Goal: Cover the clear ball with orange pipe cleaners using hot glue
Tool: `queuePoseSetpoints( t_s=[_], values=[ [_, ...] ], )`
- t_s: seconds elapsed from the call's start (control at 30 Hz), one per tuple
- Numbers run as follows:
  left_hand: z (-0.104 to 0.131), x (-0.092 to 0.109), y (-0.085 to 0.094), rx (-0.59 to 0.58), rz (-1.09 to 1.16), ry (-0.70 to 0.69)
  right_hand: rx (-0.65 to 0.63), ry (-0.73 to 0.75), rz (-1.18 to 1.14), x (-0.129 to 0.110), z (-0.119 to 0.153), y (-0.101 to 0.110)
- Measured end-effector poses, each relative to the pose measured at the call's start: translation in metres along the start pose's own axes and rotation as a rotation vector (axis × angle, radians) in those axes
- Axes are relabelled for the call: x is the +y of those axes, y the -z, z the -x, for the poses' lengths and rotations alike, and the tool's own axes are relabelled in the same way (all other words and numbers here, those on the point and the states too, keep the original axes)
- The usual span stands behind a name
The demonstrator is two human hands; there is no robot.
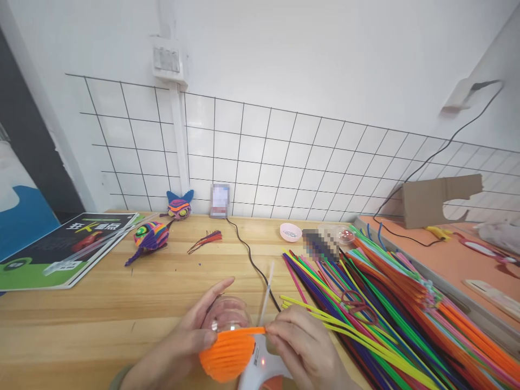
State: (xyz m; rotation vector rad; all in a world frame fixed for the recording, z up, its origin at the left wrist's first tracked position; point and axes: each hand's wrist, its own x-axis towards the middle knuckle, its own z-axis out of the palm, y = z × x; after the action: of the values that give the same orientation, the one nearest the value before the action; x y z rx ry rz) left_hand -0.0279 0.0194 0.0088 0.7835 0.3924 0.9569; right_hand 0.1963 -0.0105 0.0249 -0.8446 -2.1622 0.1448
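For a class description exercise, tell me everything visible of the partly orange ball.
The ball looks like clear plastic, bare at its far side, with rows of fuzzy orange strip covering the near side. The left hand holds it over the wooden table; the right hand pinches the strip reaching past it. Its underside is hidden.

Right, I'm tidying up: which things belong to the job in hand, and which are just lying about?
Seemingly the job:
- clear ball and orange strip, both held
- white glue gun
- coloured pipe cleaners

Seemingly lying about:
- magazine
- cardboard
- multicoloured figures
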Motion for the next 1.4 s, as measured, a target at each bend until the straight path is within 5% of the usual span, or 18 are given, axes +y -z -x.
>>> queuePoseSetpoints(
  t_s=[1.4],
  values=[
    [0.005, -0.008, -0.002, 0.019, 0.16, -0.018, 0.105, 0.178, 0.008, -0.01, -0.01, -0.012]
  ],
)
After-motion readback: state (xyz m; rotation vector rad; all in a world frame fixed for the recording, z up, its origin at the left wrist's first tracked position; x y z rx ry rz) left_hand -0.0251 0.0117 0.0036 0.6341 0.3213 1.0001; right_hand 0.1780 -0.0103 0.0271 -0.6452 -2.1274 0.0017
